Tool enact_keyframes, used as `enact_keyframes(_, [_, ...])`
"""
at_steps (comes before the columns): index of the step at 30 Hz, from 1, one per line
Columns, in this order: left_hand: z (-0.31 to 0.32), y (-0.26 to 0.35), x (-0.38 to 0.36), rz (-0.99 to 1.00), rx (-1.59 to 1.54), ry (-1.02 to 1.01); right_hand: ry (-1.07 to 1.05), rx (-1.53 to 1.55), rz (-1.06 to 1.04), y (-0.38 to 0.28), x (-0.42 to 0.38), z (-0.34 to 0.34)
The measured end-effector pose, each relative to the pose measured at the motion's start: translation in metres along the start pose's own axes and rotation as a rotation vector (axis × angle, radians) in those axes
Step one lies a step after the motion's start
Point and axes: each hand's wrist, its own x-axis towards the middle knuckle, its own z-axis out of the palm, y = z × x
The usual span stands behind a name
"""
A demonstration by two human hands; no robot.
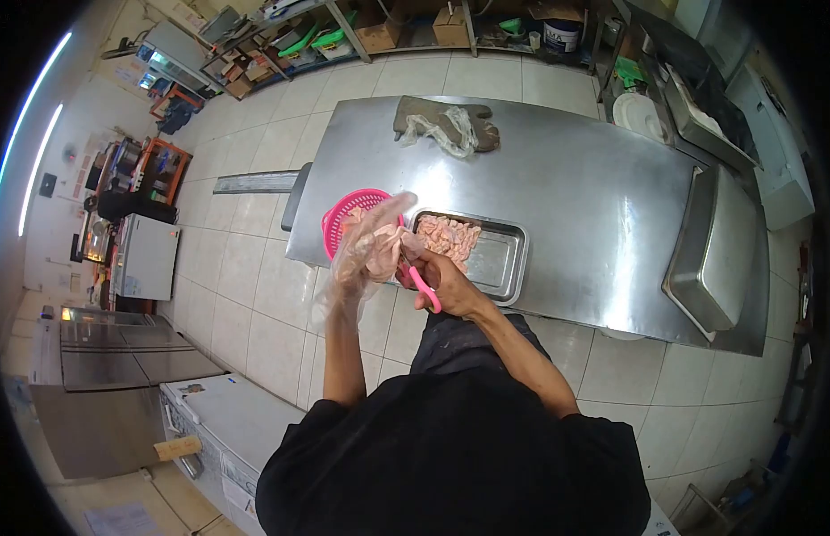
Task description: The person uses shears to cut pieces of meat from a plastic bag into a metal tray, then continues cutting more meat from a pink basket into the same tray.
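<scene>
My left hand (352, 261), in a loose clear plastic glove, is closed around a piece of pale raw meat (385, 254). Scissors with pink handles (425, 291) are in my bare right hand (448, 284), their blades up against the meat; the tips are hard to make out. Partly behind my left hand is a pink perforated basket (331, 234) with more pale meat inside. Just beyond my right hand, a rectangular metal tray (519, 259) holds a heap of small cut meat pieces (448, 238) on its left side.
A steel table (575, 205) carries the basket and tray. Near its far edge lie a grey-brown mitt (415, 116) and crumpled clear plastic (450, 134). A large steel pan (714, 250) rests upside down at the right end. A white chest freezer (245, 429) stands behind on the left.
</scene>
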Motion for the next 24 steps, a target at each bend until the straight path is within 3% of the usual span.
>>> enact_keyframes(2, [-0.01,0.002,0.005,-0.225,0.171,-0.015,0.028,-0.009,0.026,-0.005,0.001,0.004])
enact_keyframes(4, [-0.018,-0.005,0.004,-0.281,0.218,-0.002,0.083,0.008,-0.008,0.001,0.002,0.005])
enact_keyframes(6, [-0.022,-0.02,-0.005,-0.167,0.143,0.039,0.102,-0.03,-0.008,0.002,0.003,0.003])
enact_keyframes(9, [-0.025,-0.021,0.001,-0.126,0.347,-0.174,0.09,-0.105,0.025,0.001,0.0,-0.002])
enact_keyframes(13, [-0.011,-0.025,-0.005,0.136,1.025,0.009,0.166,-0.027,0.0,0.006,0.0,0.003])
enact_keyframes(15, [-0.02,-0.046,-0.009,0.395,1.259,0.146,0.206,-0.021,-0.014,0.006,0.0,0.005])
enact_keyframes(17, [-0.021,-0.045,-0.011,0.246,1.093,0.185,0.21,-0.057,-0.021,0.009,0.001,0.0])
enact_keyframes(19, [-0.027,-0.045,-0.009,0.306,1.253,0.136,0.219,-0.126,0.036,0.011,-0.003,-0.003])
enact_keyframes(21, [-0.047,-0.047,-0.008,0.58,1.732,-0.015,0.237,-0.197,0.076,0.014,-0.004,-0.005])
enact_keyframes(24, [-0.056,-0.046,-0.01,0.548,1.676,-0.101,0.261,-0.24,0.091,0.012,-0.003,-0.003])
